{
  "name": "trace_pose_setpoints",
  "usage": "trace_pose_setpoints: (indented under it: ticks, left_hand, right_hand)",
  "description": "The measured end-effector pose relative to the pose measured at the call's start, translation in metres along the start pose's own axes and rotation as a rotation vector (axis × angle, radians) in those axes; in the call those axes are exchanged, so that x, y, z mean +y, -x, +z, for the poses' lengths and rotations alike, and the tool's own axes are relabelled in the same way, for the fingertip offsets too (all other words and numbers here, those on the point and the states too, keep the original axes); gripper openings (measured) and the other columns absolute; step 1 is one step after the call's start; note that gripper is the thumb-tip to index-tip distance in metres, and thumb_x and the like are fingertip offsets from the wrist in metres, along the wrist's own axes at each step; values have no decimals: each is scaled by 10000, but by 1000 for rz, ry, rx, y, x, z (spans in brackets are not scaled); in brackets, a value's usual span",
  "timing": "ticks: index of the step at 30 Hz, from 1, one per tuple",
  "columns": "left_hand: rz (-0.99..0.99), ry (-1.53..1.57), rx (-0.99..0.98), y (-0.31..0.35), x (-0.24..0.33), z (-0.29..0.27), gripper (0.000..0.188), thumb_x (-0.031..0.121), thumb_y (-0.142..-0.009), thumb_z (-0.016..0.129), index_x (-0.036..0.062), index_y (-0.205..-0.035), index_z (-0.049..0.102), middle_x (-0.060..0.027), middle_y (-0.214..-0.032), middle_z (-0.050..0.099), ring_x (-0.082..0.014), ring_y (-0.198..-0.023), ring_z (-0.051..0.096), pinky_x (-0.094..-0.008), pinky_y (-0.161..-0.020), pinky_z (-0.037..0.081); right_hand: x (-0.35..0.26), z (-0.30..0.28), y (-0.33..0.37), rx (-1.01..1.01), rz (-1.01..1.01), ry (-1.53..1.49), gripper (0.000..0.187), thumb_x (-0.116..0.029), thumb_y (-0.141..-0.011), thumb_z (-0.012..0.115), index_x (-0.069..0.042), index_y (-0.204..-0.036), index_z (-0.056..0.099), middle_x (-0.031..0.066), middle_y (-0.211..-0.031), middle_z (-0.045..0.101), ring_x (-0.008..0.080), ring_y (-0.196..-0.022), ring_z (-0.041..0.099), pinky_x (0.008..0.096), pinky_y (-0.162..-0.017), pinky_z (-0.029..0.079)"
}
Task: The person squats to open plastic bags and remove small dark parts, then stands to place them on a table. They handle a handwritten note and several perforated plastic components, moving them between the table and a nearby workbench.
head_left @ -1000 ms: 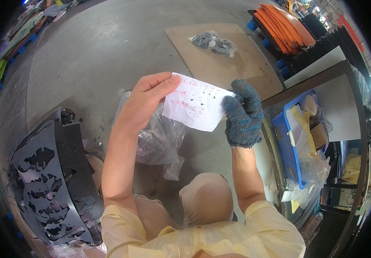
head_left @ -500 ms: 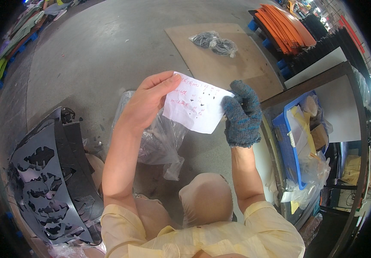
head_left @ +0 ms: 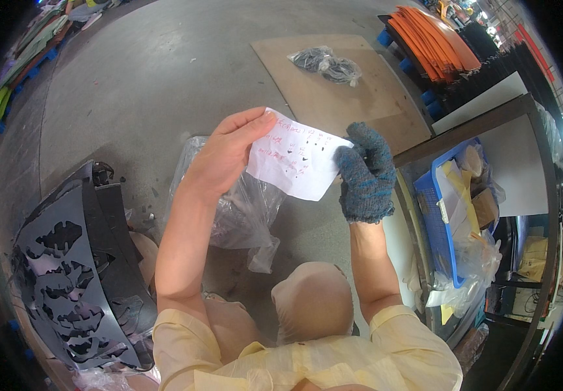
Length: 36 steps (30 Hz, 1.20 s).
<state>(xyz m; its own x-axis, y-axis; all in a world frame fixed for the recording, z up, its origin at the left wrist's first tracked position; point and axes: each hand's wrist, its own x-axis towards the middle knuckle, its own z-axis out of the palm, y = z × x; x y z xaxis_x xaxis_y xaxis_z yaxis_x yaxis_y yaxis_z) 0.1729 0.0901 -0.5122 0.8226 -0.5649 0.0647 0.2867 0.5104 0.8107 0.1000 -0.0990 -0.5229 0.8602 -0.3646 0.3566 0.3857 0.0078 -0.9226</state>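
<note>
A small white sheet of paper [head_left: 294,163] with red handwriting and a few dark marks is held up in front of me. My bare left hand [head_left: 232,146] pinches its upper left corner, thumb on top. On the other side, my right hand [head_left: 366,173], in a dark grey knitted glove with blue flecks, grips the paper's right edge between thumb and fingers. Below and behind the paper, a clear plastic bag [head_left: 245,221] lies on the floor; its contents are hard to make out.
Dark sheets with cut-out shapes [head_left: 59,260] stand at the left. To the right, a blue plastic basket [head_left: 438,221] holds paper and plastic scraps. Ahead lies a brown board [head_left: 353,104] bearing bagged dark items [head_left: 327,65]. Orange sheets [head_left: 431,45] are stacked at far right.
The paper and both hands have shifted very slightly, with the grip unchanged. Everything around them looks the same.
</note>
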Motion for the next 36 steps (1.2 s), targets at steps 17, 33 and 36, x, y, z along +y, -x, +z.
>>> trace_pose_setpoints:
  ticks: [17, 33, 36]
  left_hand:
    - [-28, -54, 31, -1, 1, -2, 242, 205, -887, 530, 5, -993, 614, -32, -876, 639, -85, -778, 599, -219, -675, 459]
    - [-37, -144, 91, 1, 2, 1, 267, 230, -867, 558, 8, -997, 630, -33, -854, 639, -80, -752, 590, -209, -671, 444]
    - [-30, -153, 92, 1, 2, 1, 272, 229, -866, 559, 6, -1005, 628, -34, -860, 640, -80, -747, 590, -208, -667, 444]
  right_hand:
    - [2, -1, -1, 13, 29, 32, 328, 32, -763, 619, -45, -1079, 571, 44, -955, 598, 93, -733, 541, 224, -626, 464]
    - [9, -3, -1, 25, 78, -28, 311, 43, -763, 604, -37, -1063, 578, 39, -893, 588, 91, -713, 536, 216, -625, 453]
    - [10, -3, -1, 27, 78, -28, 312, 41, -763, 605, -36, -1064, 576, 37, -897, 588, 88, -713, 533, 211, -621, 447]
